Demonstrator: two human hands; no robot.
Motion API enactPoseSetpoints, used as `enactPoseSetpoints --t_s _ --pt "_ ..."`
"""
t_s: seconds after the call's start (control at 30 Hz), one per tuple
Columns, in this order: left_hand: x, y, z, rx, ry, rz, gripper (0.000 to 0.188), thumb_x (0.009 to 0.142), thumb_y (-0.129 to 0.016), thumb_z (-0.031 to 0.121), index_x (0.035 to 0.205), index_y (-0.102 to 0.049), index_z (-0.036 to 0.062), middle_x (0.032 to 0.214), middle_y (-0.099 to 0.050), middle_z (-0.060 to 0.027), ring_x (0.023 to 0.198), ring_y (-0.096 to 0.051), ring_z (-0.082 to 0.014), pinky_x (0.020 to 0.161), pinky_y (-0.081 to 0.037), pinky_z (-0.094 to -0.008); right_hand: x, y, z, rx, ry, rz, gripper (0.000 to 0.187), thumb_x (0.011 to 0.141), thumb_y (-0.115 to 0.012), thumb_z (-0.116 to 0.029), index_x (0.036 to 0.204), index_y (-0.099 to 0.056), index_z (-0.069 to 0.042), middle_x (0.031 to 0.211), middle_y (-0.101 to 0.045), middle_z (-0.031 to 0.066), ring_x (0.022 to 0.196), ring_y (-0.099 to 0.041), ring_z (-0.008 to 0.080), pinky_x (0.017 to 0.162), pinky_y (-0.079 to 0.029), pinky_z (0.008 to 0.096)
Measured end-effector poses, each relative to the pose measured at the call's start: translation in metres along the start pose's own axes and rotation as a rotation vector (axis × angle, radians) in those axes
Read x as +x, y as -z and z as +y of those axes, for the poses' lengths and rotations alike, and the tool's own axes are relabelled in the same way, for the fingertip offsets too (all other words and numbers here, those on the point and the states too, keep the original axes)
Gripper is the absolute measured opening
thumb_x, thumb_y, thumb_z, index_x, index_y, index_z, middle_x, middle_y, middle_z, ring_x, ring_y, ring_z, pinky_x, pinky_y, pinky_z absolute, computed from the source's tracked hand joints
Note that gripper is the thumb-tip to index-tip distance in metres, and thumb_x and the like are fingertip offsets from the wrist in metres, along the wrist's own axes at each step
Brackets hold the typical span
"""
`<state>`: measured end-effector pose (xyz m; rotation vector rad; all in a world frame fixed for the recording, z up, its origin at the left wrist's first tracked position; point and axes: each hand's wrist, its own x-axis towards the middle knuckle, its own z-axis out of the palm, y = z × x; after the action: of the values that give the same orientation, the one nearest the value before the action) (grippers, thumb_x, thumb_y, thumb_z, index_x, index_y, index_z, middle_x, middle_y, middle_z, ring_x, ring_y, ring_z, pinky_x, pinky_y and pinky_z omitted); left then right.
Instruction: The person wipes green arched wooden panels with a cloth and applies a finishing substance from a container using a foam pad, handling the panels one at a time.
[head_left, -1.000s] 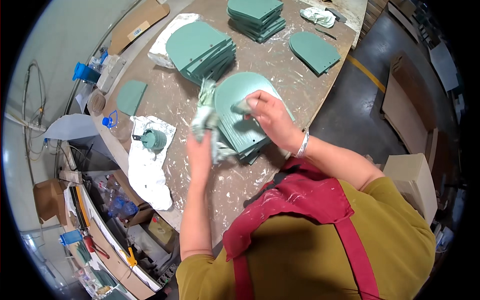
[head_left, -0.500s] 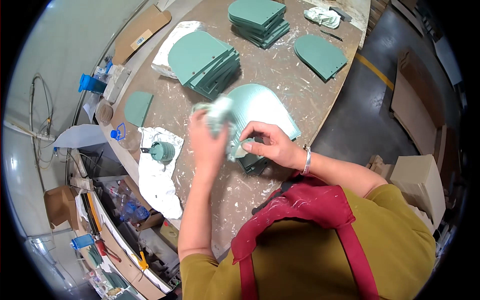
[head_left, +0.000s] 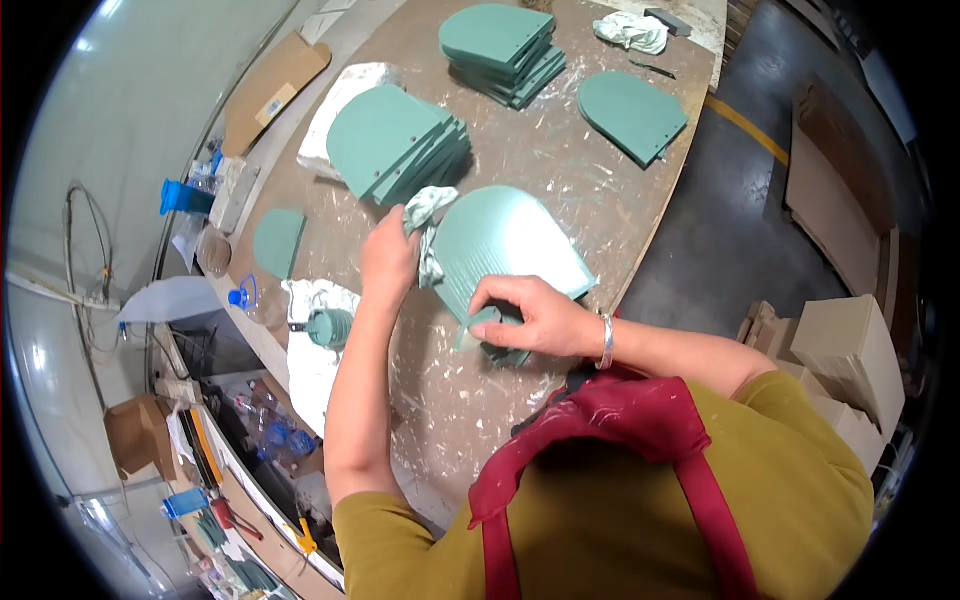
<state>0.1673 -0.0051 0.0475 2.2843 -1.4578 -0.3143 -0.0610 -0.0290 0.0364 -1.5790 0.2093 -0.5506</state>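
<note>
In front of me lies a glossy green panel (head_left: 505,230) with a rounded end, on the worktable. My left hand (head_left: 388,258) is closed on a crumpled, paint-stained rag (head_left: 428,222), which hangs beside the panel's left edge. At the panel's near end my right hand (head_left: 545,318) pinches a small pale-green flat piece (head_left: 470,332); its exact kind is unclear, and the fingers partly cover it. Left of my left forearm, a green-coated round pot (head_left: 328,328) with a dark handle stands on a white cloth (head_left: 312,375).
Beyond are two stacks of green panels (head_left: 385,135) (head_left: 500,45), a separate panel (head_left: 630,112), another rag (head_left: 632,32) and a thin dark tool (head_left: 653,69). A smaller green piece (head_left: 278,240) and a blue-capped bottle (head_left: 262,300) are left. Cardboard boxes (head_left: 850,355) stand right.
My left hand has drawn the rag leftward, off the panel's near part to beside its edge. My right hand keeps its pinch at the near end. The whole view has shifted slightly.
</note>
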Motion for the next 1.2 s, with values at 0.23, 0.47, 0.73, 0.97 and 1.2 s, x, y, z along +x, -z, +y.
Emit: enactPoseSetpoints --t_s 0.23,0.47,0.73,0.97,1.2 --pt "0.025 -0.01 0.015 0.181 -0.14 -0.058 0.031 0.085 -0.066 0.018 0.111 -0.058 0.0036 0.104 -0.066 -0.0195 0.101 -0.062 -0.0406 0.086 -0.048 -0.0487 -0.001 0.0 0.0 -0.106 0.028 -0.028 0.026 0.088 -0.07 -0.024 0.094 -0.057 -0.002 0.085 -0.061 0.012 0.075 -0.059 0.0266 0.067 -0.047 0.0359" --pt "0.053 -0.032 0.046 0.094 -0.422 -0.195 0.043 0.082 -0.069 0.013 0.122 -0.058 0.0035 0.113 -0.064 -0.0197 0.107 -0.06 -0.0403 0.091 -0.048 -0.0456 -0.003 -0.003 0.001 -0.121 0.03 -0.028 0.03 0.086 -0.069 -0.028 0.096 -0.057 -0.002 0.091 -0.061 0.0156 0.08 -0.061 0.0339 0.07 -0.048 0.0407" --pt "0.071 -0.048 0.063 0.059 -0.628 -0.32 0.032 0.082 -0.068 0.017 0.111 -0.063 0.0056 0.105 -0.066 -0.0185 0.097 -0.061 -0.0409 0.085 -0.05 -0.0459 -0.002 -0.006 0.005 -0.168 0.047 -0.016 0.03 0.085 -0.068 -0.028 0.093 -0.056 -0.002 0.091 -0.06 0.0163 0.088 -0.06 0.0371 0.077 -0.047 0.045" --pt "0.043 -0.031 0.114 0.008 -0.894 -0.445 0.031 0.079 -0.073 0.019 0.106 -0.064 0.0069 0.106 -0.065 -0.0126 0.104 -0.059 -0.0353 0.091 -0.045 -0.044 -0.004 -0.009 0.012 -0.229 0.075 -0.005 0.031 0.087 -0.068 -0.029 0.098 -0.054 -0.004 0.092 -0.058 0.0133 0.088 -0.059 0.0344 0.077 -0.046 0.0438" --pt "0.068 -0.053 0.119 -0.089 -0.752 -0.587 0.022 0.081 -0.07 0.02 0.098 -0.067 0.0062 0.091 -0.066 -0.019 0.088 -0.063 -0.0411 0.077 -0.051 -0.048 0.0 -0.007 0.006 -0.26 0.052 -0.036 0.032 0.086 -0.069 -0.029 0.099 -0.055 -0.003 0.095 -0.059 0.0145 0.092 -0.059 0.034 0.081 -0.046 0.0444"
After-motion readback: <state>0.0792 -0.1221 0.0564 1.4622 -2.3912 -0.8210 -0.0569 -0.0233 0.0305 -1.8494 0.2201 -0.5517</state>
